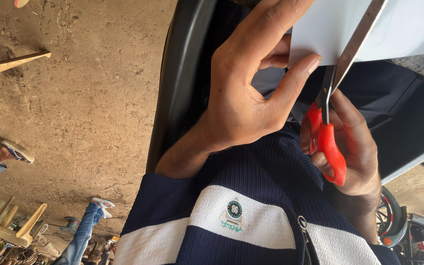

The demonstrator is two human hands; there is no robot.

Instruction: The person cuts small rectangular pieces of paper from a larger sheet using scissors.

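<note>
Nearest the camera, a navy knitted top with a white band (251, 221), filling the lower middle of the view. Just above it, right hand (354, 147) closed through the orange handles of the scissors (327, 140), grip wrapped tight around the loops, blades parted only a little and biting into the lower edge of the white sheet (369, 24). Left hand (246, 93) beside it, thumb and forefinger pinched shut on the sheet's lower left corner, the thumb tip just beside the blade pivot, almost touching. Sheet held up at top right, its bottom edge straight, running out past the frame's upper and right borders. Little room between the two hands; open room only to the left. Behind the hands, a dark curved rim (182, 83) sweeping from top centre down to the left forearm. Farther off, bare dirt floor (89, 98), wide and open, with wooden planks (11, 64) at its left edge, other people's feet (15, 152) well apart, and a wheel (393, 216) at lower right.
</note>
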